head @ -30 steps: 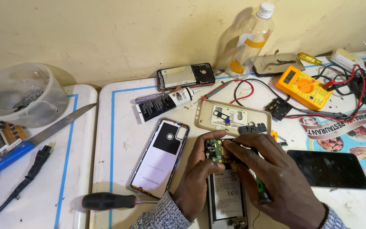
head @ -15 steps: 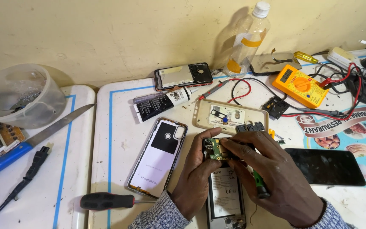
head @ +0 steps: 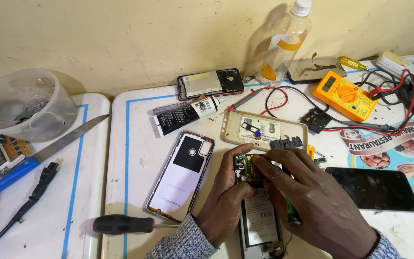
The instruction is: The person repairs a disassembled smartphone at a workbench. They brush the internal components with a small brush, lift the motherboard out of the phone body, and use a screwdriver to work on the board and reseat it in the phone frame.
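An opened phone (head: 258, 220) lies on the white table (head: 135, 144) with its battery and green circuit board (head: 245, 169) exposed. My left hand (head: 226, 196) grips the phone's left side, thumb on the board. My right hand (head: 312, 201) covers the phone's right side; its fingertips press at the top of the board. A green-handled tool (head: 292, 213) pokes out under the right palm. How it is held is hidden.
A phone back cover (head: 180, 175) lies left of my hands, a black-handled screwdriver (head: 125, 224) below it. A beige case (head: 263, 130) with small parts, a dark phone screen (head: 372, 188), an orange multimeter (head: 343, 95), a tube (head: 185, 115), a bottle (head: 283, 43), a knife (head: 39, 156) and a tub (head: 22, 105) surround them.
Both hands stay on the phone. My right fingertips have shifted slightly over the circuit board; nothing else has moved.
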